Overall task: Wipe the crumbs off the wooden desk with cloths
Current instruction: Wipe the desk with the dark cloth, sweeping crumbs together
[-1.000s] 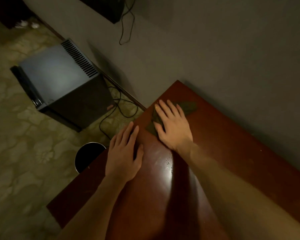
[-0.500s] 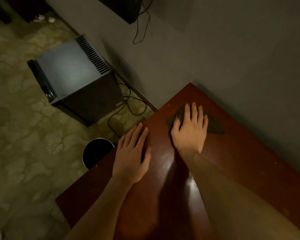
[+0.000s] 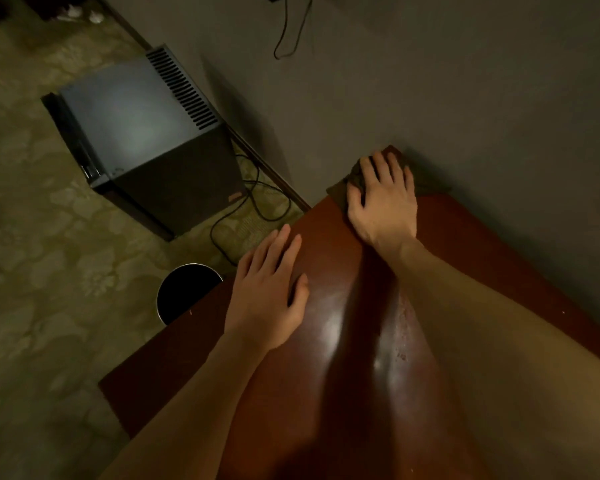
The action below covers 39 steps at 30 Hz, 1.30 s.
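Observation:
A dark reddish wooden desk (image 3: 482, 258) runs from the bottom of the view up to a corner against the grey wall. My right hand (image 3: 383, 199) presses a dark olive cloth (image 3: 426, 180) flat on that far corner, fingers curled over its bunched left part. My left hand (image 3: 269, 289) lies flat and empty on the desk near its left edge, fingers spread. A few pale crumbs (image 3: 402, 341) speckle the glossy surface beside my right forearm, and single specks show elsewhere.
A round dark waste bin (image 3: 184, 294) stands on the patterned carpet just past the desk's left edge. A black mini fridge (image 3: 146, 133) sits farther left against the wall, with black cables (image 3: 246, 209) trailing behind it.
My right hand has slid the cloth away from me, up into the desk's far corner by the wall. My left hand has stayed flat in place.

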{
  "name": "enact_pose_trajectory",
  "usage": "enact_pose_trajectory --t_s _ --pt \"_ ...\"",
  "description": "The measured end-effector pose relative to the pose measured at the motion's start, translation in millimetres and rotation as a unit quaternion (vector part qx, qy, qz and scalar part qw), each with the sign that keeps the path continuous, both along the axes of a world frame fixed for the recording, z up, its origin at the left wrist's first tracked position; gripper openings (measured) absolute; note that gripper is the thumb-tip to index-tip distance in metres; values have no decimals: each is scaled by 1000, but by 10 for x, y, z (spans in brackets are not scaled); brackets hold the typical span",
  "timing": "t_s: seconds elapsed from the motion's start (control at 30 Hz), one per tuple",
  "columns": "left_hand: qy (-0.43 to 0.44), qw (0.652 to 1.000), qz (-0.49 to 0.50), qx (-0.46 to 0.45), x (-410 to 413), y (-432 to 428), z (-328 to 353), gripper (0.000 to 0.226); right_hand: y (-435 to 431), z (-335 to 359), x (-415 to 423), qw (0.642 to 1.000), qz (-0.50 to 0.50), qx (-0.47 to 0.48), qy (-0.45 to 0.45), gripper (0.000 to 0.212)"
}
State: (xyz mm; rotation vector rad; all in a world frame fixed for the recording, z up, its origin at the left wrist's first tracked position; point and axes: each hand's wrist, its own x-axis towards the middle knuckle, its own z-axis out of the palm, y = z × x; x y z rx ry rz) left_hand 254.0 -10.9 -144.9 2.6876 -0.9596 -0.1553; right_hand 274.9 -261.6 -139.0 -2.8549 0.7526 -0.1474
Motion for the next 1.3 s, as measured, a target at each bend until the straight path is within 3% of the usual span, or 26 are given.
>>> enact_pose_trajectory --t_s 0.23,0.33,0.53,0.67,0.87,1.0,1.13,1.23,1.3 --pt "-28 995 -12 -94 1 27 25 57 682 20 -608 996 92 -16 8 66" --pt "-7 997 8 -83 -34 46 74 54 1041 40 -940 996 91 -4 23 65" --pt "55 995 71 -31 79 319 156 54 1538 17 -1423 999 35 16 13 63" --pt "56 992 108 29 149 804 29 54 1496 6 -1294 1000 -21 23 3 63" --pt "55 989 136 29 116 864 -14 38 1174 4 -821 997 -79 16 -2 65" --pt "-3 997 82 -1 147 831 2 38 868 -7 -453 999 -29 12 -11 65" --pt "-94 995 -25 -27 201 813 -12 44 764 -11 -321 995 103 -9 -8 62" --pt "-98 990 -73 -74 199 828 -37 53 844 6 -414 978 206 -19 5 66" --pt "-78 987 -101 -96 187 843 -23 63 1000 27 -529 975 220 -20 18 68"
